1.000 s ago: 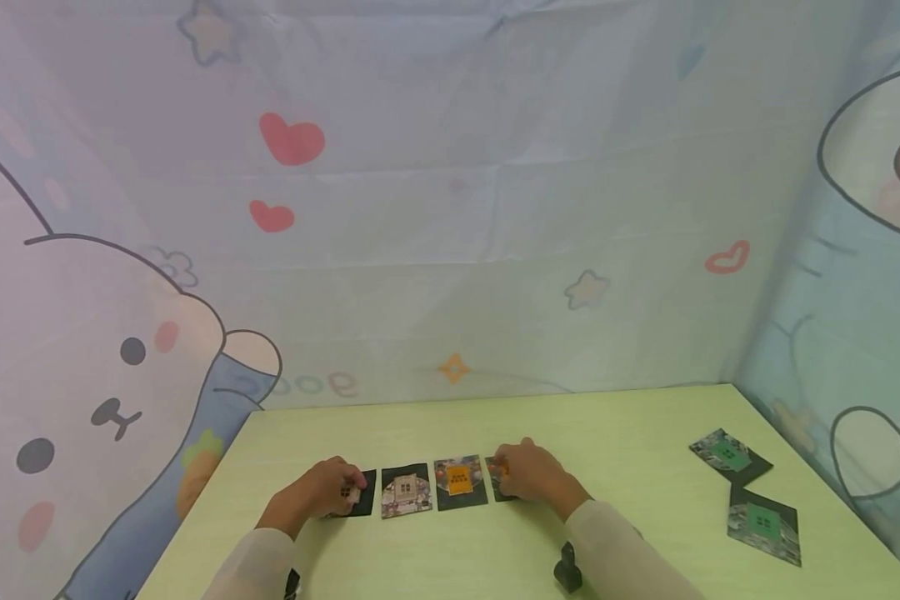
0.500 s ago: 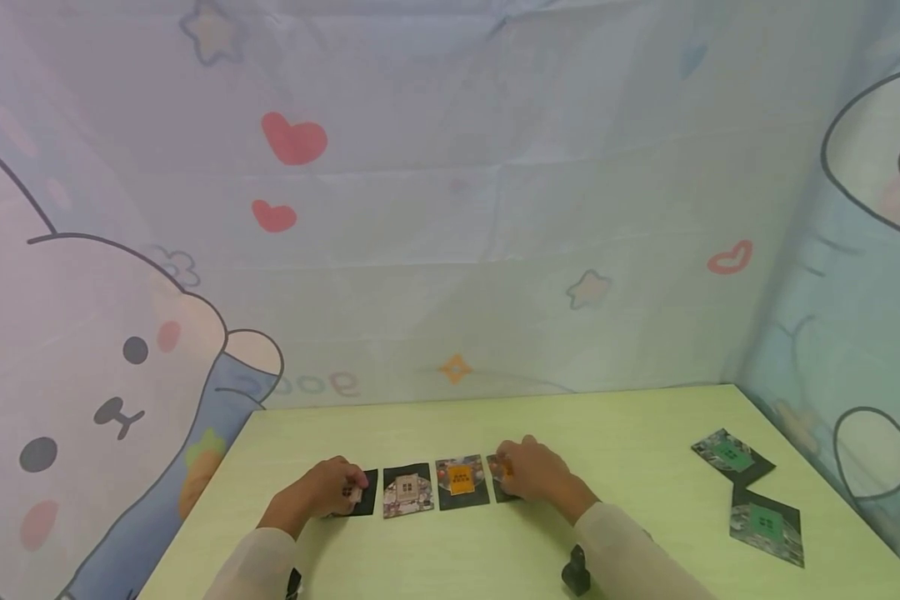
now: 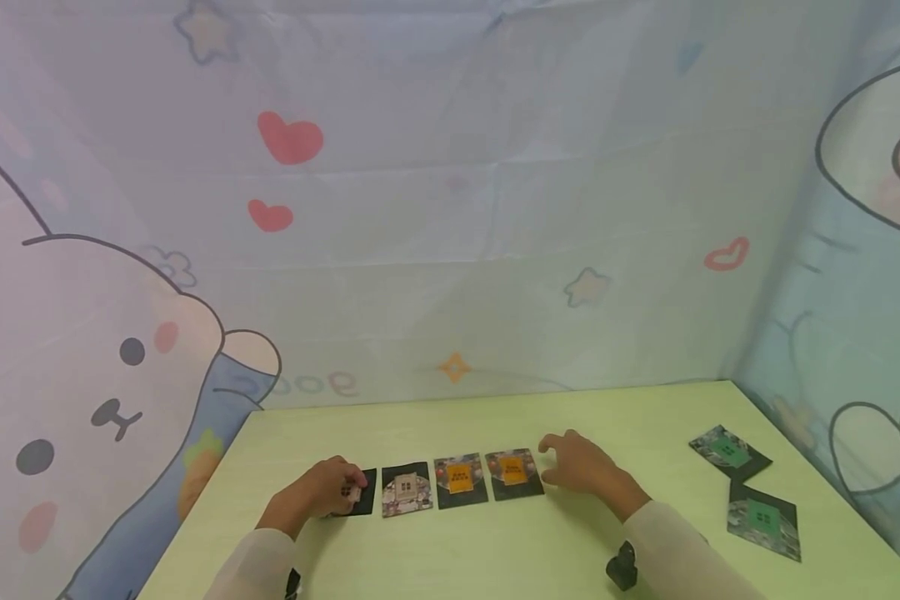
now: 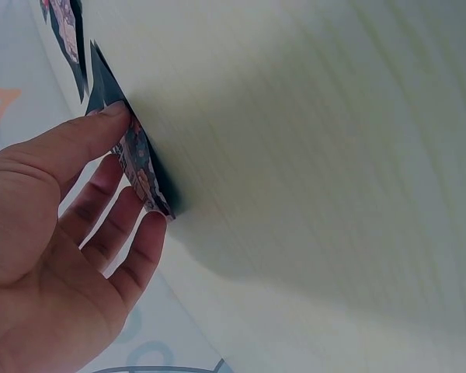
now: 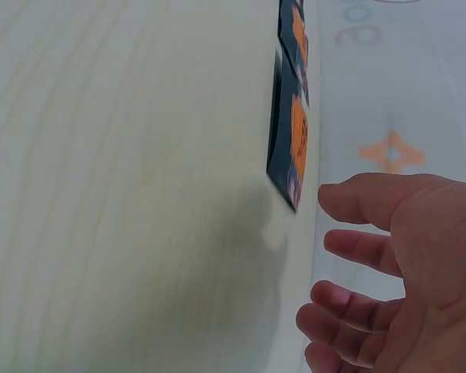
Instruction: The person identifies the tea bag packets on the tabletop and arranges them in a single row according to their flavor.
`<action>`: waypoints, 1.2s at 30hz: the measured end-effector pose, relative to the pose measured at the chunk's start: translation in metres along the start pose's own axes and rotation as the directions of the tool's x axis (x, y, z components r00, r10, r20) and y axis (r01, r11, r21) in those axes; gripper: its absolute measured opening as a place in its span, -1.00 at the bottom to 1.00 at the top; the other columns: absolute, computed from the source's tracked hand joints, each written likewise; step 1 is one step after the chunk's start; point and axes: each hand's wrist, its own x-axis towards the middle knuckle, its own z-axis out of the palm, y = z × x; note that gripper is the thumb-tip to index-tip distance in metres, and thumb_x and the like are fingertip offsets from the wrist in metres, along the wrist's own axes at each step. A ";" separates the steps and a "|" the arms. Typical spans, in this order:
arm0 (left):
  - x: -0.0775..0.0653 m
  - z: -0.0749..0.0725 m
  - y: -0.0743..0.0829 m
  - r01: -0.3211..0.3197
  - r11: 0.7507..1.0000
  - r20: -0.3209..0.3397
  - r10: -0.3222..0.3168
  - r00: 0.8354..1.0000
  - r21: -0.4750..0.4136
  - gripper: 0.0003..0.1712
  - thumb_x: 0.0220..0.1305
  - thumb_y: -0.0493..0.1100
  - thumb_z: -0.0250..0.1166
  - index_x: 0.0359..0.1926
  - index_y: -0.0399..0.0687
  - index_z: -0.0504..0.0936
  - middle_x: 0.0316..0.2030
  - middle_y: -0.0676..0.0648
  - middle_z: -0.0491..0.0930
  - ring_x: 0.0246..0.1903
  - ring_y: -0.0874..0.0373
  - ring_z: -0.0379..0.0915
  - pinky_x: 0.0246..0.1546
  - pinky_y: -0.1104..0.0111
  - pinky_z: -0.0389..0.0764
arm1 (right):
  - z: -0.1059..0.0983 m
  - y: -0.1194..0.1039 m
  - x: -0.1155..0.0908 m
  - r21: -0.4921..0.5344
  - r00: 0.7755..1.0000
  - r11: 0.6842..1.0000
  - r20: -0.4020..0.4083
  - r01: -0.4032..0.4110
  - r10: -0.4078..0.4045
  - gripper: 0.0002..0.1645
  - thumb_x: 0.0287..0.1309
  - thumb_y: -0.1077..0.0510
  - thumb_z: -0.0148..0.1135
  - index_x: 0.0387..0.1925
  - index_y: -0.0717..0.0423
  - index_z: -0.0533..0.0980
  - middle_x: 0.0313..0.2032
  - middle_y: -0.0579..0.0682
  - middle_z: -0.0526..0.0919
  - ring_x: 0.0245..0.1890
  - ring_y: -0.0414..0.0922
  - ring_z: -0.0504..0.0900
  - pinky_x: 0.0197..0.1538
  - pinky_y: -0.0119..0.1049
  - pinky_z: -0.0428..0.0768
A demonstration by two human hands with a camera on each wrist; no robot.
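Observation:
Four-in-line along the table lie flat square packets, dark with printed patterns and a label. My left hand [image 3: 328,488] holds the leftmost packet [image 3: 369,493], which has a pale label; in the left wrist view the thumb lies on that packet [image 4: 140,167] and the fingers touch its edge. Beside it sits a second pale-label packet [image 3: 407,490]. Two orange-label packets follow, one [image 3: 461,482] left of the other [image 3: 514,473]. My right hand [image 3: 585,467] hovers just right of the last one, apart from it, fingers loosely bent around nothing; the right wrist view shows that packet [image 5: 291,148] beyond the thumb.
Two green-label packets, one farther back [image 3: 731,454] and one nearer [image 3: 763,522], lie askew at the table's right side, their corners close together. A printed cloth [image 3: 450,208] hangs behind the pale table [image 3: 450,558] and along its sides.
My right hand has let go of the rightmost orange-label packet and moved right, so that packet now shows whole. The left hand stays on its packet.

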 end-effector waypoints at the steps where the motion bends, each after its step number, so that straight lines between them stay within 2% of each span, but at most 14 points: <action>1: 0.000 0.000 0.000 0.001 1.000 0.001 -0.001 1.000 0.001 -0.66 0.09 -0.40 0.48 -0.19 0.09 0.70 -0.05 -0.03 0.57 -0.12 0.08 0.46 -0.03 0.09 0.55 | -0.003 0.005 -0.002 -0.002 1.000 1.000 0.002 -0.002 0.002 -0.51 0.12 0.06 0.43 0.10 0.06 0.57 -0.13 0.12 0.55 -0.34 -0.08 0.40 -0.30 -0.16 0.46; 6: 0.001 0.000 0.000 0.000 1.000 -0.003 0.000 1.000 -0.001 -0.66 0.08 -0.40 0.49 -0.19 0.10 0.69 -0.05 -0.02 0.57 -0.12 0.08 0.46 -0.03 0.09 0.54 | -0.018 0.029 -0.018 -0.009 1.000 1.000 -0.009 -0.016 0.016 -0.49 0.07 0.11 0.40 0.10 0.11 0.57 -0.17 0.12 0.53 -0.37 -0.08 0.38 -0.32 -0.18 0.41; 16: 0.002 0.002 -0.002 -0.004 1.000 0.003 0.004 1.000 0.001 -0.68 0.12 -0.40 0.47 -0.18 0.09 0.70 -0.04 -0.03 0.57 -0.10 0.08 0.47 -0.01 0.08 0.56 | -0.036 0.078 -0.051 -0.003 1.000 1.000 0.008 -0.027 0.027 -0.53 0.13 0.13 0.39 0.09 0.16 0.57 -0.19 0.15 0.55 -0.39 -0.08 0.37 -0.31 -0.16 0.44; 22: 0.002 0.001 -0.002 -0.008 1.000 0.003 0.008 1.000 0.023 -0.68 0.14 -0.39 0.47 -0.17 0.10 0.70 -0.02 -0.05 0.58 -0.04 0.04 0.51 0.04 0.04 0.57 | -0.049 0.116 -0.067 0.008 0.997 0.997 0.015 -0.074 0.074 -0.53 0.17 0.14 0.34 0.09 0.24 0.54 -0.17 0.22 0.56 -0.41 -0.07 0.38 -0.38 -0.18 0.39; 26: 0.002 0.001 -0.003 -0.008 0.999 0.003 0.008 1.000 0.033 -0.69 0.14 -0.38 0.47 -0.17 0.10 0.70 -0.02 -0.05 0.58 -0.05 0.04 0.51 0.04 0.04 0.57 | -0.058 0.140 -0.080 0.012 0.996 0.996 0.016 -0.089 0.089 -0.53 0.17 0.15 0.32 0.07 0.31 0.52 -0.10 0.33 0.61 -0.37 -0.06 0.44 -0.34 -0.14 0.47; 32: 0.003 0.002 -0.002 -0.019 0.999 0.002 0.019 1.000 0.028 -0.69 0.14 -0.38 0.47 -0.17 0.09 0.70 -0.01 -0.06 0.58 -0.05 0.04 0.51 0.05 0.04 0.56 | -0.066 0.169 -0.098 0.032 0.993 0.993 0.014 -0.114 0.114 -0.51 0.17 0.15 0.27 0.08 0.36 0.51 -0.32 0.09 0.65 -0.52 -0.12 0.42 -0.40 -0.18 0.45; 36: 0.003 0.003 -0.003 -0.032 0.999 0.004 0.032 0.999 0.023 -0.69 0.15 -0.38 0.46 -0.16 0.09 0.70 -0.01 -0.06 0.58 -0.06 0.04 0.50 0.05 0.04 0.56 | -0.070 0.185 -0.104 -0.014 0.993 0.993 0.014 -0.120 0.120 -0.52 0.15 0.14 0.30 0.04 0.38 0.53 -0.27 0.17 0.68 -0.43 -0.04 0.54 -0.33 -0.08 0.54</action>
